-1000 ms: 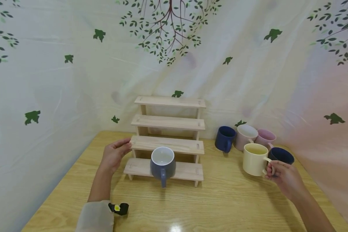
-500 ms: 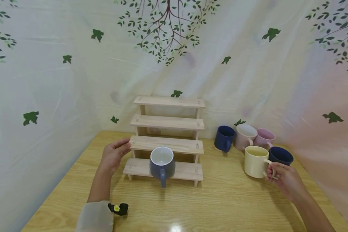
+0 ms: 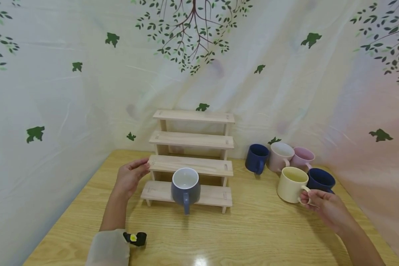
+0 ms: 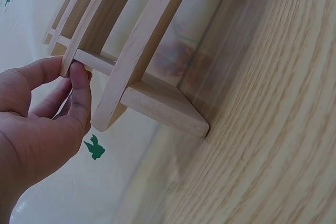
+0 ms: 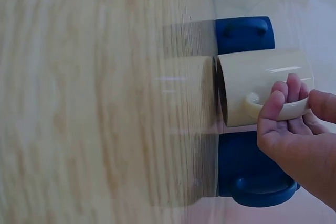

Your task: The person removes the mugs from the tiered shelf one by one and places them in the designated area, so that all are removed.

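My left hand (image 3: 129,180) pinches the left end of the second-lowest step of a four-step wooden shelf (image 3: 191,165); in the left wrist view thumb and fingers of the hand (image 4: 47,108) clasp the board's end. A grey-blue mug (image 3: 186,190), white inside, stands on the lowest step with its handle toward me. At the right, my right hand (image 3: 326,207) holds the handle of a pale yellow mug (image 3: 290,186), upright. The right wrist view shows fingers of the hand (image 5: 299,129) curled through the handle of the yellow mug (image 5: 262,80), its base at or very near the table.
Behind the yellow mug stand a dark blue mug (image 3: 256,159), a whitish-pink mug (image 3: 279,159) and a pink mug (image 3: 302,158). Another dark blue mug (image 3: 320,179) is just right of it. A patterned curtain (image 3: 86,111) backs the wooden table (image 3: 239,236).
The yellow mug, in my right hand, has moved down a little since the earliest frame and shifted slightly left lately. My left hand keeps its grip on the shelf.
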Available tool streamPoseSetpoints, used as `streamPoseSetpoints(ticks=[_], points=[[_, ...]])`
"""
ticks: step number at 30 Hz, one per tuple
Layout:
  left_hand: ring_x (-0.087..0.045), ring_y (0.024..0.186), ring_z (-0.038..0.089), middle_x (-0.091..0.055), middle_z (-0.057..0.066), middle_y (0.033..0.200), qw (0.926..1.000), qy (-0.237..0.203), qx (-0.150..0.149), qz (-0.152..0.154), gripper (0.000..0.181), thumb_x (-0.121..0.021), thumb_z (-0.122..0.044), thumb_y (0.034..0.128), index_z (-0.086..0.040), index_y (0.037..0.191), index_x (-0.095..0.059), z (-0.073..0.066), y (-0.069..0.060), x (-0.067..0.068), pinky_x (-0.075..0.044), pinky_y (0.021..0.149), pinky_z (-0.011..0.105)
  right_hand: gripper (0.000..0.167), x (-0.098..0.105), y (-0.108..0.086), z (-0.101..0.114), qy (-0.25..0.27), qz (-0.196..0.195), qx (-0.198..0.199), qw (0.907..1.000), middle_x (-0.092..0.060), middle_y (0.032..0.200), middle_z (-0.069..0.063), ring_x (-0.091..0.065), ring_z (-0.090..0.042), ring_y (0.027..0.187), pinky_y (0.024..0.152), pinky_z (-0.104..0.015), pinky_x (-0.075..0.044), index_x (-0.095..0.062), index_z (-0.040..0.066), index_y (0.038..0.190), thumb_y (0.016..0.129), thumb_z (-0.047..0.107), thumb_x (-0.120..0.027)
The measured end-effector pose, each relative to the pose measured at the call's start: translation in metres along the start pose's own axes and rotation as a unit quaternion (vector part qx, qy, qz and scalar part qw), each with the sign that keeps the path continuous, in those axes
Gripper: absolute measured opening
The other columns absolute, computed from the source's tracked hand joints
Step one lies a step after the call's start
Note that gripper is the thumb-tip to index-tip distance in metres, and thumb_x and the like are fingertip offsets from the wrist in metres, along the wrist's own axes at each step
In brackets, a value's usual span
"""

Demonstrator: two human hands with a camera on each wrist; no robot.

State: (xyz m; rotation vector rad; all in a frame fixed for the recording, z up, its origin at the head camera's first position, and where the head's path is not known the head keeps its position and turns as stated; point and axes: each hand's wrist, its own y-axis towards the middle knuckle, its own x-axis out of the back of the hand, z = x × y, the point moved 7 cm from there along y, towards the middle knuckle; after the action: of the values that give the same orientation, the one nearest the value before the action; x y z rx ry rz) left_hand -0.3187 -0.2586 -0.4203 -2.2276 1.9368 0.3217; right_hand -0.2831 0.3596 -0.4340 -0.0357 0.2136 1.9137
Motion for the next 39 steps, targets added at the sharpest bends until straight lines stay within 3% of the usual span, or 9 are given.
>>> streamPoseSetpoints(ticks=[4, 11, 18, 39], points=[[-0.069, 0.097, 0.010, -0.071, -0.002, 0.108, 1.0000, 0.005, 0.001, 0.000, 0.043, -0.068, -0.002, 0.0981, 0.014, 0.136, -0.056, 0.0006, 0.0005, 0.0000, -0.059, 0.094, 0.025, 0.032, 0.0015, -0.0015, -0.0016, 0.002, 0.011, -0.001, 0.9999, -0.073, 0.105, -0.007, -0.071, -0.015, 0.097, 0.087, -0.025, -0.061, -0.069, -0.002, 0.110, 0.109, -0.005, -0.038], [-0.069, 0.096, 0.010, -0.071, -0.002, 0.107, 1.0000, 0.004, 0.001, 0.005, 0.043, -0.069, -0.004, 0.0975, 0.013, 0.135, -0.057, 0.0019, 0.0011, 0.0006, -0.059, 0.094, 0.024, 0.025, 0.0046, -0.0063, -0.0056, -0.030, -0.005, -0.028, 0.9991, -0.075, 0.103, -0.008, -0.073, -0.017, 0.098, 0.088, -0.029, -0.062, -0.070, -0.008, 0.108, 0.107, -0.005, -0.045], [-0.070, 0.095, 0.010, -0.072, -0.002, 0.105, 1.0000, 0.000, 0.001, -0.001, 0.038, -0.070, -0.002, 0.0970, 0.012, 0.132, -0.061, 0.0014, 0.0012, 0.0009, -0.059, 0.092, 0.024, 0.023, 0.0045, -0.0074, -0.0057, -0.026, 0.003, -0.018, 0.9995, -0.073, 0.103, -0.010, -0.073, -0.018, 0.101, 0.090, -0.032, -0.062, -0.067, -0.011, 0.109, 0.107, -0.005, -0.045], [-0.069, 0.098, 0.009, -0.070, -0.002, 0.109, 0.9999, 0.014, -0.001, 0.004, 0.049, -0.068, -0.004, 0.0984, 0.017, 0.139, -0.050, 0.0016, 0.0018, 0.0008, -0.058, 0.095, 0.024, 0.018, 0.0077, 0.0016, -0.0074, -0.033, -0.048, -0.051, 0.9970, -0.074, 0.100, -0.014, -0.074, -0.020, 0.098, 0.089, -0.034, -0.062, -0.066, -0.013, 0.106, 0.105, -0.006, -0.050]])
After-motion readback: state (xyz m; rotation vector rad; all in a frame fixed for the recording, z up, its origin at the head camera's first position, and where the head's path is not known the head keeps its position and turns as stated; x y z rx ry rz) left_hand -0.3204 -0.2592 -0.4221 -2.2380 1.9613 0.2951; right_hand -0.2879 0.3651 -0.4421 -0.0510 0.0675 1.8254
